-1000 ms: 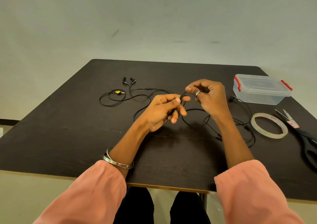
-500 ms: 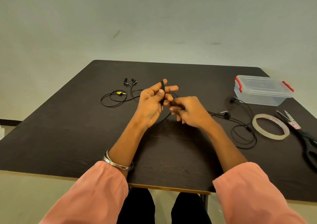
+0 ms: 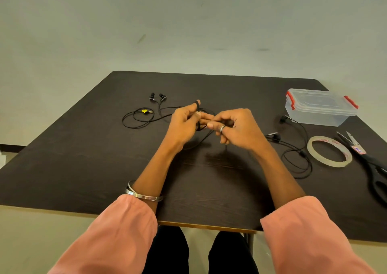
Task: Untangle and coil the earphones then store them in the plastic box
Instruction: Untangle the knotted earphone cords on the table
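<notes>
The left hand (image 3: 185, 122) and the right hand (image 3: 236, 130) are held up close together over the middle of the dark counter (image 3: 83, 169). The left fingers (image 3: 196, 104) are curled and have black cord wound round them. The right fingers (image 3: 211, 125) pinch the same cord just beside the left hand. It looks like a small plug hangs down under the right hand, but it is too tiny to be sure.

The cord belongs to the earphones (image 3: 293, 145), and the rest of it lies in loose loops on the counter to the right, with the two black buds near the plastic box (image 3: 320, 108). The box sits at the far right with its lid on and red clips at both ends.

A second pair of earphones (image 3: 144, 114) lies on the far left side, with a yellow tag near its plug. A tape ring (image 3: 329, 151) lies to the right of the loops, and black scissors (image 3: 374, 166) lie beside it at the edge
</notes>
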Motion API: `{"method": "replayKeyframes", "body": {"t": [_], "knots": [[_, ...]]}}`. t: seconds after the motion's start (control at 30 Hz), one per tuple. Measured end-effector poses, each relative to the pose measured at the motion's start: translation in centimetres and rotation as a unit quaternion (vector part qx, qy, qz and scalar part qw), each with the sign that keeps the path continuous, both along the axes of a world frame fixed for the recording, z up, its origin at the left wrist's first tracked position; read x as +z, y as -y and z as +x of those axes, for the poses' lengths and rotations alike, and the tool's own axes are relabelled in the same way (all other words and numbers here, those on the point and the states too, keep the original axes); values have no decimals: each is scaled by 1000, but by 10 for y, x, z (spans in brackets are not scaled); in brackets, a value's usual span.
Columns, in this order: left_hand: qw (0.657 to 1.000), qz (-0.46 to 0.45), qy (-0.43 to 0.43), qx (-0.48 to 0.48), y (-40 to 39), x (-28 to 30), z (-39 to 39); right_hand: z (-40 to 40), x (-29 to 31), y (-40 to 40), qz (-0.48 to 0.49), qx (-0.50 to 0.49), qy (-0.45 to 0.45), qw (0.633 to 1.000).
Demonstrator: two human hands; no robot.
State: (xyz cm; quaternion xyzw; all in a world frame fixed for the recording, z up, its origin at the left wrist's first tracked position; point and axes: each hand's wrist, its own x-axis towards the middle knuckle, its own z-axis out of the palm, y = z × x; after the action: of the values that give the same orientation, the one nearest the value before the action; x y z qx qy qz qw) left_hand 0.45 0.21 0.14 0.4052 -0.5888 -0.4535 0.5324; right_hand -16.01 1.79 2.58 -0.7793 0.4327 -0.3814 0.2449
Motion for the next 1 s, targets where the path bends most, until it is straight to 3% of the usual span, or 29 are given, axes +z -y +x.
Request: {"method": "replayKeyframes", "body": {"t": [0.07,0.23,0.33,0.47,0.6,0.77,0.9,1.0], "knots": [[996,-21,80,-25,-2,-2,-2,-4,2,2,11,-13,48,999],[974,-25,178,-137,-9,-5,-7,-13,9,4,11,-17,223,975],[975,-10,143,-169,-13,-2,-10,-20,11,7,29,-47,317,947],[977,15,40,-210,-14,1,-10,-24,9,11,51,-76,344,935],[962,53,-86,-254,-16,5,-10,-22,3,18,50,-130,327,935],[918,71,-276,-275,-12,11,-4,-13,-4,18,51,-122,239,962],[908,71,-363,-199,-7,13,2,-1,-12,16,-20,-48,63,997],[918,77,-372,-112,-2,12,7,8,-20,12,-61,20,-66,996]]}}
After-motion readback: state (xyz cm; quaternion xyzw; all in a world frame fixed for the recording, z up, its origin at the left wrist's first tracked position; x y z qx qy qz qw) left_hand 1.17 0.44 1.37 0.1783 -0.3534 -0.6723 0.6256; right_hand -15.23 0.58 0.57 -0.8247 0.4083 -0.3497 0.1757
